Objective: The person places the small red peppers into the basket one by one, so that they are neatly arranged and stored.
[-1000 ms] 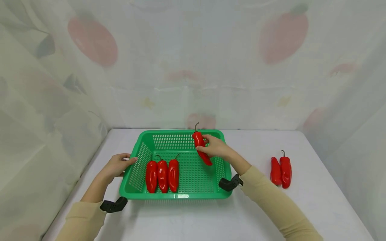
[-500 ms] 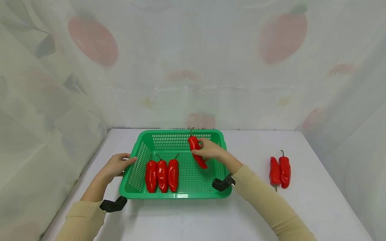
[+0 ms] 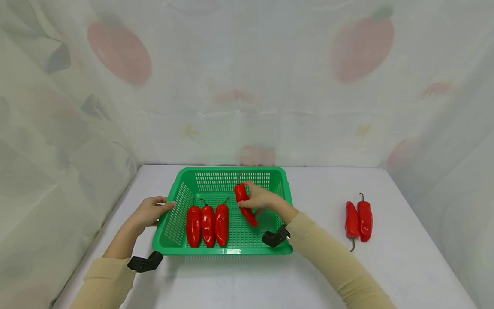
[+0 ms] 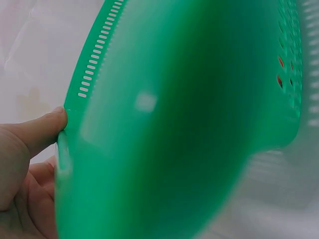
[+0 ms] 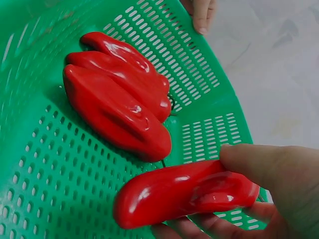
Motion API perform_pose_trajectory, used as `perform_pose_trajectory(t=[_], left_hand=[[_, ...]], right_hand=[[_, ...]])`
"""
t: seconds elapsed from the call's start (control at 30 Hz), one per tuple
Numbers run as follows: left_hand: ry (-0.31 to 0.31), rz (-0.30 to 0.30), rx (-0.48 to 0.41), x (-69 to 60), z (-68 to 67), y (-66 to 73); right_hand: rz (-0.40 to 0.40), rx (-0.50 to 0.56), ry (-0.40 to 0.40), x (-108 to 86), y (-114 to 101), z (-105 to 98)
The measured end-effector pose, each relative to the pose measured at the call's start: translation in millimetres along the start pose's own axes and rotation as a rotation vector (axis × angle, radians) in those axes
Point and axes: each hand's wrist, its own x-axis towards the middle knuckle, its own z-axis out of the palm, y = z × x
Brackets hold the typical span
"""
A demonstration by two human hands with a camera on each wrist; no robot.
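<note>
A green plastic basket [image 3: 231,251] stands on the white table. Its left rim is pinched between the thumb and fingers of my left hand [image 3: 151,211], and the left wrist view shows that thumb [image 4: 47,127] on the rim. Over the right half of the basket, my right hand [image 3: 262,199] holds a red chili pepper [image 3: 242,198], stem toward the back and tip toward the front right. In the right wrist view the held pepper [image 5: 169,194] lies between thumb and fingers. Three more red peppers [image 3: 207,225] lie side by side in the basket's left half, stems to the back.
Two red peppers [image 3: 358,219] lie together on the table [image 3: 401,257] to the right of the basket, their stems pointing opposite ways. White printed cloth [image 3: 247,86] hangs behind and on both sides.
My right hand has carried the pepper left and down into the basket, nearer the row of three. The left hand stays on the rim. One table pepper's stem, earlier hidden behind my sleeve, now shows.
</note>
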Motion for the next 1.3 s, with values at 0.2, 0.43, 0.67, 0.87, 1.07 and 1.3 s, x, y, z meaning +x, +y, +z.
perform_pose_trajectory(t=[0.2,0.43,0.67,0.87,1.07,1.3], left_hand=[[-0.004,0.001,-0.002,-1.0,0.8,1.0],[-0.005,0.005,-0.001,-1.1,1.7,1.6],[-0.004,0.004,0.001,-1.4,2.8,2.3],[-0.004,-0.001,0.002,-2.1,3.1,2.7],[0.0,-0.008,0.0,-3.4,3.7,3.5],[0.002,-0.003,0.009,-3.5,3.7,3.8]], right_hand=[[0.041,0.037,-0.051,4.0,-1,5],[0.093,0.035,-0.082,11.6,1,10],[0.125,-0.024,-0.121,17.0,3,15],[0.141,-0.048,-0.133,17.5,3,17],[0.179,-0.086,-0.136,24.3,8,20],[0.168,-0.119,-0.138,20.1,7,22]])
